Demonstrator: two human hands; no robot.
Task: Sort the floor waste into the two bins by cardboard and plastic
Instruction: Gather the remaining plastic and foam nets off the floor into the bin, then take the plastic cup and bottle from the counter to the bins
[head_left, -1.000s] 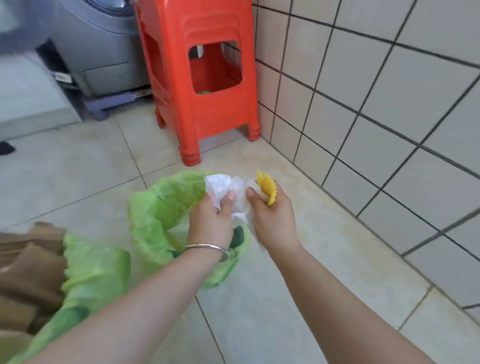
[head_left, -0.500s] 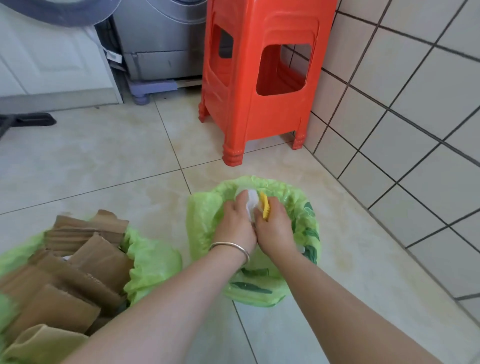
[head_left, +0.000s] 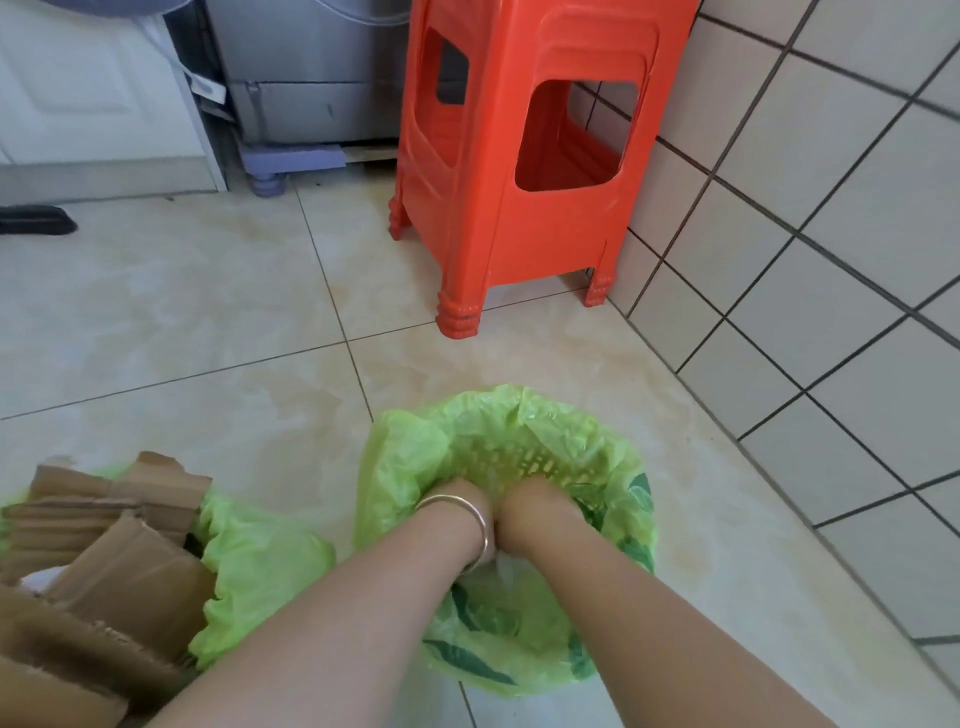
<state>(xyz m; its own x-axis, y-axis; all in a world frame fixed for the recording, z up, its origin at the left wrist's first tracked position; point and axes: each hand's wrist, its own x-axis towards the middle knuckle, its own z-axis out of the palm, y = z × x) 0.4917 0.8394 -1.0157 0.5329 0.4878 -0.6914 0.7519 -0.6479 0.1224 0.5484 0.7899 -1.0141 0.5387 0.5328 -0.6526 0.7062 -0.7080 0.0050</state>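
Note:
Two bins lined with green bags stand on the floor. The right bin (head_left: 519, 415) sits below centre, its yellow lattice wall showing through the liner. My left hand (head_left: 460, 499), a metal bangle on its wrist, and my right hand (head_left: 535, 501) are both plunged side by side into this bin. Their fingers are hidden inside, so what they hold cannot be seen. A trace of white plastic (head_left: 500, 564) shows between my wrists. The left bin (head_left: 260, 561) is packed with brown cardboard pieces (head_left: 130, 577).
A red plastic stool (head_left: 519, 182) stands just beyond the right bin, against the tiled wall (head_left: 831, 260). A grey washing machine (head_left: 311, 78) and a white cabinet (head_left: 93, 93) are at the back. A black object (head_left: 34, 219) lies at the far left.
Both hands have pushed down from the rim into the right bin. The white plastic and the yellow piece they held have gone out of sight inside it.

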